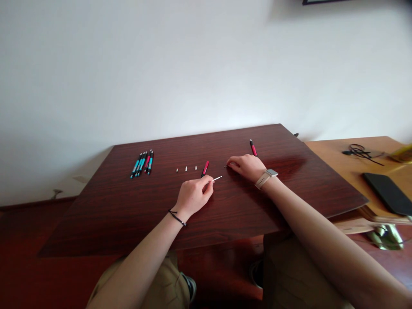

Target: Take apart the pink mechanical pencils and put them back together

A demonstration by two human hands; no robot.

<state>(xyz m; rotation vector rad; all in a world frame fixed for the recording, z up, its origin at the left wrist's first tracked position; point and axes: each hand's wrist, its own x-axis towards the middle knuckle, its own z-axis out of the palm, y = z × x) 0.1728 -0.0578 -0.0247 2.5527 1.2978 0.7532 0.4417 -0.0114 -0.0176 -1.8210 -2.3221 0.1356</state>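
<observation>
At the dark tabletop [135, 214], the left hand [193, 196] pinches a thin white refill [217, 178], light and likely bendable, best held mid-shaft; the right hand [247, 166] rests curled, fingertips on a tiny part; beyond lies a pink barrel [205, 168].

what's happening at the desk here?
A person sits at a dark wooden table with pen parts spread out. The left hand pinches a thin white refill; the right hand rests on the table, fingertips at a tiny part too small to identify. A pink pen barrel lies between the hands, three small white pieces to its left, and a bundle of pens further left.
</observation>
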